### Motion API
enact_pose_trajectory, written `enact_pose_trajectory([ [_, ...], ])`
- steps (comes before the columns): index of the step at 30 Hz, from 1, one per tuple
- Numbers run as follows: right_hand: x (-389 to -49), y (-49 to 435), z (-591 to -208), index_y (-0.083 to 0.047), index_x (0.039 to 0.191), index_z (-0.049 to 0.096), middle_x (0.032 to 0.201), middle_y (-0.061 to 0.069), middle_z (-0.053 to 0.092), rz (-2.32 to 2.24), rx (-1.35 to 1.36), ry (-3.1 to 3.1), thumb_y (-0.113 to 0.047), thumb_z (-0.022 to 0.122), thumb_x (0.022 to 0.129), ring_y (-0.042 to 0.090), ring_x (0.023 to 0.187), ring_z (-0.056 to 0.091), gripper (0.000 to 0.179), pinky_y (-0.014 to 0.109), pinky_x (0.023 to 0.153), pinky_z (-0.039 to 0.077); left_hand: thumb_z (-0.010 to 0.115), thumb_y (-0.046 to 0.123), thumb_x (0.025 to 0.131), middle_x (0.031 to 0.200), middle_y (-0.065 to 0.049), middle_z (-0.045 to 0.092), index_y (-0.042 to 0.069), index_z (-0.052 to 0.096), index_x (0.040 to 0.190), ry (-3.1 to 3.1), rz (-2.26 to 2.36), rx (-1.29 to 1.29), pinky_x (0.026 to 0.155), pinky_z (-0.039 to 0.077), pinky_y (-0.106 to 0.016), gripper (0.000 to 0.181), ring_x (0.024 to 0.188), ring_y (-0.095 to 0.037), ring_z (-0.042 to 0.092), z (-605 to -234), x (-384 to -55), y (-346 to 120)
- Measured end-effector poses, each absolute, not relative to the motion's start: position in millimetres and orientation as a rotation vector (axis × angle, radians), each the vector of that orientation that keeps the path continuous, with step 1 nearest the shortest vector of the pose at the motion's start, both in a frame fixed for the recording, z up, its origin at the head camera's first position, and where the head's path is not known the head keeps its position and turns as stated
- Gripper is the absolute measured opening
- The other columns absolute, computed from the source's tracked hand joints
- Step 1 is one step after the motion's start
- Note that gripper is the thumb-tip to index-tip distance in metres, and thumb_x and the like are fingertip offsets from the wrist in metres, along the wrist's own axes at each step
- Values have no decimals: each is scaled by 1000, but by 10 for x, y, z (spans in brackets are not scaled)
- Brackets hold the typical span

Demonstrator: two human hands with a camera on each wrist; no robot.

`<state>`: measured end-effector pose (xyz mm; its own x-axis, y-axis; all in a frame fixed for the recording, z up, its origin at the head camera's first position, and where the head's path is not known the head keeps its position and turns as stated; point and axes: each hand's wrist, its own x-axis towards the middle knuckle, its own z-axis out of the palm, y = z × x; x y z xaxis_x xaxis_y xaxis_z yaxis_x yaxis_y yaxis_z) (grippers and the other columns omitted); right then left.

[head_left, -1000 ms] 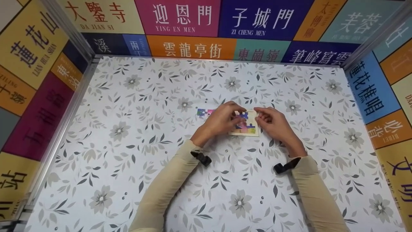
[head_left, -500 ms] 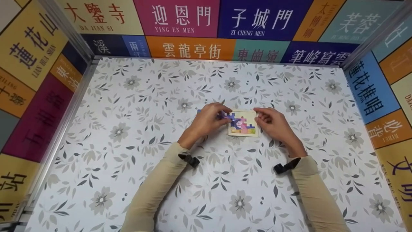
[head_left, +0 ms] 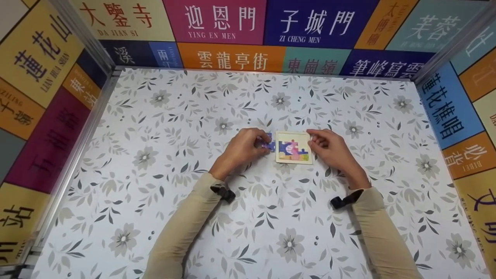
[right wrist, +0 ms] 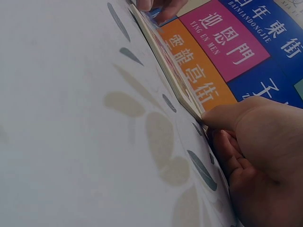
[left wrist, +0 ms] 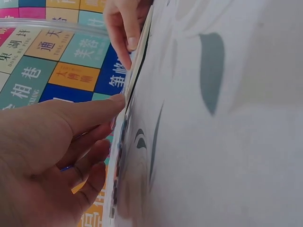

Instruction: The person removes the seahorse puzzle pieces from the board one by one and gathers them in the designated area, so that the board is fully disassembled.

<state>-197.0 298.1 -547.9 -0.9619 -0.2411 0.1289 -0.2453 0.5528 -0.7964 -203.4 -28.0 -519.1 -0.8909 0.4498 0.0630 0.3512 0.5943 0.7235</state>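
Right hand (head_left: 328, 146) pinches the puzzle tray (head_left: 287, 136) by its right edge, flat on the counter (head_left: 232, 236) — and just left of the tray, blue pieces (head_left: 272, 147) sit at the left hand's (head_left: 244, 145) fingertips — pinched or merely touched, I can't quite tell.

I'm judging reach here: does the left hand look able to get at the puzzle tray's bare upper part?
Probably yes. The left hand is just left of the puzzle tray, with only purple puzzle pieces between, and the right hand is at its right edge, leaving that part free.
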Motion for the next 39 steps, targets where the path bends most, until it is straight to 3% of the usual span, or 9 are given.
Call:
enact_pose_trajectory([
  [18,-1977,2988,-5463,-6,139,72,105,14,70,1426,430,-2772,-12,76,101,13,89,61,39,7,77,49,92,22,86,107,2,76,18,87,104,2688,1080,764,82,57,-32,19,95,-16,70,-5182,-2081,-395],
  [27,-1977,2985,-5476,-3,140,71,107,16,70,1412,431,-2772,-11,75,101,13,90,60,39,6,77,48,90,13,88,102,-4,80,10,85,106,2618,1159,776,82,58,-32,19,89,-18,72,-5179,-2119,-471],
  [39,-1971,3003,-5463,-6,142,71,107,14,70,1409,430,-2792,-14,72,104,11,89,61,38,7,76,49,87,13,90,107,-6,79,9,84,110,2587,1174,752,87,59,-33,20,94,-19,73,-5195,-2115,-443],
])
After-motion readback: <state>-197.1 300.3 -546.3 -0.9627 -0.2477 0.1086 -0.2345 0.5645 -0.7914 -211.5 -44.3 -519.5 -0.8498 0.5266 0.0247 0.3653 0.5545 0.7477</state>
